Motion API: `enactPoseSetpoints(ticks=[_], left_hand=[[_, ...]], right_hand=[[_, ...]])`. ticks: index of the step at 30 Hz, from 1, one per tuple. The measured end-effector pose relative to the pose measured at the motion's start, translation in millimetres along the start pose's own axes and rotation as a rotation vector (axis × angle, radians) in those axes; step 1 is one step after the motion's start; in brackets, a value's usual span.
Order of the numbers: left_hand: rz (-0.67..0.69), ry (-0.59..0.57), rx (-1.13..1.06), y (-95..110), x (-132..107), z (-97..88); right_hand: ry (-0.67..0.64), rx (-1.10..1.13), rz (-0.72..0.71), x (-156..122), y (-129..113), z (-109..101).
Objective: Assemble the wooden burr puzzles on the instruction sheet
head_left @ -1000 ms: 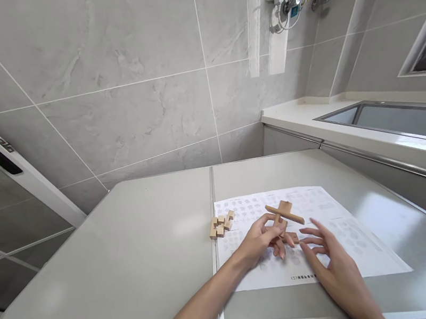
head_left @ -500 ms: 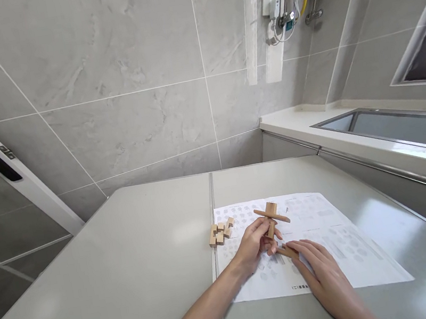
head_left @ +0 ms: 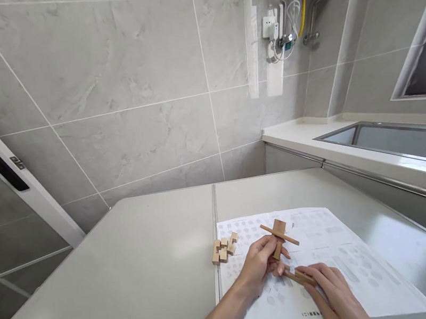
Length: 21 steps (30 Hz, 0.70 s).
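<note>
My left hand (head_left: pixel 259 264) is closed on a cross-shaped assembly of wooden puzzle pieces (head_left: pixel 279 226), with a thin bar lying across a wider upright part. Thumb and fingers pinch its lower part just above the paper. To the right, my right hand (head_left: pixel 332 287) grips one end of a notched wooden stick (head_left: pixel 295 276). The stick's other end reaches the fingertips of my left hand; whether those fingers also hold it I cannot tell. Beneath both hands lies a printed paper sheet (head_left: pixel 356 244) with small diagrams.
Several small notched wooden blocks (head_left: pixel 223 255) lie grouped at the sheet's left edge, over the seam of the pale table (head_left: pixel 165 264). A counter with a sink (head_left: pixel 392 144) runs along the right. A door with a black handle (head_left: pixel 6 170) stands at left.
The view has tilted up, so everything sits lower in the picture. The cross-shaped assembly has turned slightly in my left hand. My right hand and the stick have moved slightly right.
</note>
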<state>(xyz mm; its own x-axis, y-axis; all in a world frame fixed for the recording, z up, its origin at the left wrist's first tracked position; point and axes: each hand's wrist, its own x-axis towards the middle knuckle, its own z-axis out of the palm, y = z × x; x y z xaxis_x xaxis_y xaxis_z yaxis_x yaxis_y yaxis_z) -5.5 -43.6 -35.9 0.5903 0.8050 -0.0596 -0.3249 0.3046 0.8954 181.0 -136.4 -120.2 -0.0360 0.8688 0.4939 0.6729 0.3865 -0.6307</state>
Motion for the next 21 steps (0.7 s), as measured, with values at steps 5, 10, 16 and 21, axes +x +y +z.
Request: enactPoseSetpoints(ticks=[5,10,16,21], left_hand=[[-0.007,0.012,0.027,1,-1,0.0],[-0.025,0.009,0.05,3,-1,0.5],[-0.058,-0.05,0.06,3,-1,1.5],[-0.109,-0.159,0.08,0,0,1.0]], right_hand=[[0.111,0.07,0.152,3,-11,-7],[0.299,0.108,0.37,5,-11,-27],[0.387,0.444,0.541,5,-26,-37],[0.378,0.661,0.488,6,-36,-35]])
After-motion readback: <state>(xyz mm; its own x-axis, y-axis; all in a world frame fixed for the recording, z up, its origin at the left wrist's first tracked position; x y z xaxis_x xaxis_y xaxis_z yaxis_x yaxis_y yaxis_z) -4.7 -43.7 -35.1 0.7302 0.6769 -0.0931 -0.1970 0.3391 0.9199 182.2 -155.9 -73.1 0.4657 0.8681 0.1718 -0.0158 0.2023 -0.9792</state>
